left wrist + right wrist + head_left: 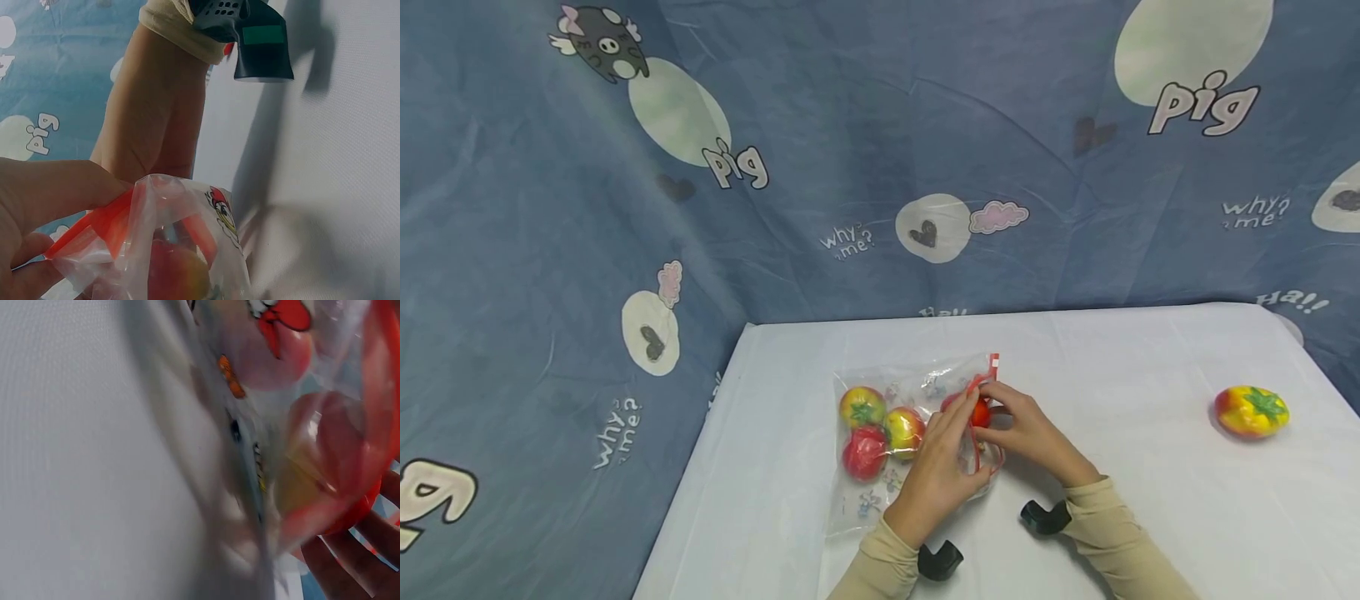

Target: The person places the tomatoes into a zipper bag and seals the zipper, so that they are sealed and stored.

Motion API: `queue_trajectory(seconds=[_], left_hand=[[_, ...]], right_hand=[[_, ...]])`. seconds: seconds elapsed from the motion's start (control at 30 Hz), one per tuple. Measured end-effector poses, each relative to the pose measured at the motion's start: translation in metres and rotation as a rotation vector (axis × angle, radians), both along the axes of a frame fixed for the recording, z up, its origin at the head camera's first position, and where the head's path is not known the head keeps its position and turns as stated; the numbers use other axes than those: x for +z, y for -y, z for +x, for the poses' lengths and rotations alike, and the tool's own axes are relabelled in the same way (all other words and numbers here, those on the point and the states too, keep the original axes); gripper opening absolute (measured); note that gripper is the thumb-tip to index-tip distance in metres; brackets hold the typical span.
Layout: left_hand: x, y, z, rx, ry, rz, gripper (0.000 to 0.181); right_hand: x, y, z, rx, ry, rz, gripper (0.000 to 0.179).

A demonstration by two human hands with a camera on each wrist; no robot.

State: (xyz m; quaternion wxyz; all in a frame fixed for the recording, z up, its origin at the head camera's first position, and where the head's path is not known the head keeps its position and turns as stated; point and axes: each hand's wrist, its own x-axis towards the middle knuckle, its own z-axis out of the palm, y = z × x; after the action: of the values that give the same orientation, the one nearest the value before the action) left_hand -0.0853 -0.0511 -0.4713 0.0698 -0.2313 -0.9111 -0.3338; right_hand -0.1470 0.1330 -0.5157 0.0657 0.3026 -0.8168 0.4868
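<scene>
A clear plastic bag with a red-edged mouth and cartoon prints lies on the white table. Inside it are a green-topped yellow-red fruit, a red fruit and a yellow-red fruit. My left hand pinches the bag's red rim between thumb and fingers, as the left wrist view shows. At the bag's mouth my right hand grips a smooth red round fruit, partly hidden by the fingers. In the right wrist view, fingers curl under this fruit, beside the red rim.
A yellow-red fruit with a green star-shaped top lies alone at the table's right. Black camera mounts stick out from both wrists. Blue patterned cloth hangs behind and left of the white table.
</scene>
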Motion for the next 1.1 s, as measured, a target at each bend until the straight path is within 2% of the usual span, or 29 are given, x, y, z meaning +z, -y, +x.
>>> queue_trajectory(seconds=[0.17,0.33,0.6,0.8,0.87,1.1], left_hand=[[-0.001,0.0,-0.001,-0.008,-0.037,0.004,0.105],[-0.002,0.0,-0.002,-0.015,-0.026,0.015,0.103],[-0.002,0.001,-0.001,-0.009,-0.055,0.01,0.11],[-0.002,0.001,-0.001,-0.002,-0.036,0.019,0.108],[-0.002,0.0,-0.001,0.0,-0.035,0.022,0.107],[-0.003,0.001,-0.001,-0.007,-0.041,0.02,0.107]], right_hand=[[-0.002,0.007,0.0,0.003,0.021,0.035,0.046],[-0.002,0.011,0.002,0.007,0.06,0.055,0.048],[-0.004,0.014,0.002,0.018,-0.017,0.063,0.051],[-0.003,0.01,0.002,0.015,0.008,0.107,0.056],[-0.003,0.008,0.001,0.009,-0.006,0.12,0.059],[-0.005,0.006,0.001,0.024,-0.01,0.094,0.054]])
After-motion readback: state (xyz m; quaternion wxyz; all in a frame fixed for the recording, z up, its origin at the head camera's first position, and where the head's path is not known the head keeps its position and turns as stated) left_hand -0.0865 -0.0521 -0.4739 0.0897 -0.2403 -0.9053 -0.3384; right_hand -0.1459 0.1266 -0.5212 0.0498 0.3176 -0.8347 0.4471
